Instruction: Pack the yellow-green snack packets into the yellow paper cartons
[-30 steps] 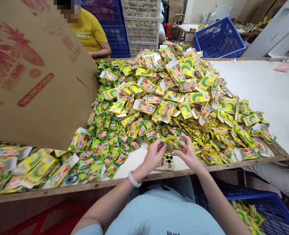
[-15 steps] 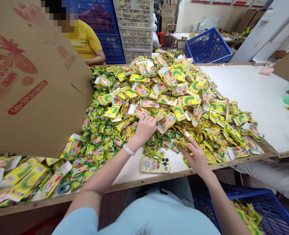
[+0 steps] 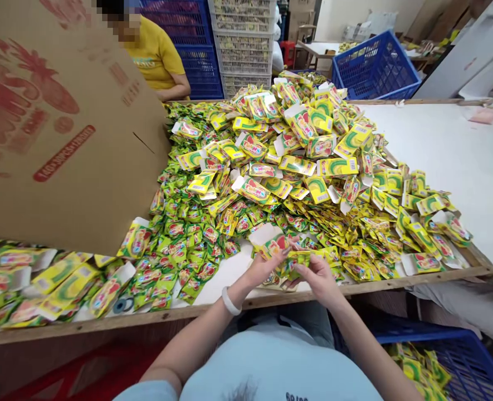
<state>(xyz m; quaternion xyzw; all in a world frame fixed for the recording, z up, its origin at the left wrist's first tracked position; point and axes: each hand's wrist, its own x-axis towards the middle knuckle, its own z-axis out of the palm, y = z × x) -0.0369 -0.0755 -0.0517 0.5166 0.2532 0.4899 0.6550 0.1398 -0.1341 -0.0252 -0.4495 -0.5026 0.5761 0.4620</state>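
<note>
My left hand is closed around a small yellow candy box with its white flap open. Pinched in my right hand are small yellow-green candy packets, held against the near end of the box. How many packets there are I cannot tell. Both hands meet low over the table's front edge. Beneath them a phone in a cartoon case lies mostly hidden. Loose green candy packets spread to the left, and yellow ones to the right.
A heap of open-flapped candy boxes rises behind my hands. A large cardboard carton stands at left. Across the table sits a person in a yellow shirt. Blue crates stand at the back and below right.
My left hand has brought the box from the heap down toward me. My right hand has moved left to meet it, with packets now at the box's end.
</note>
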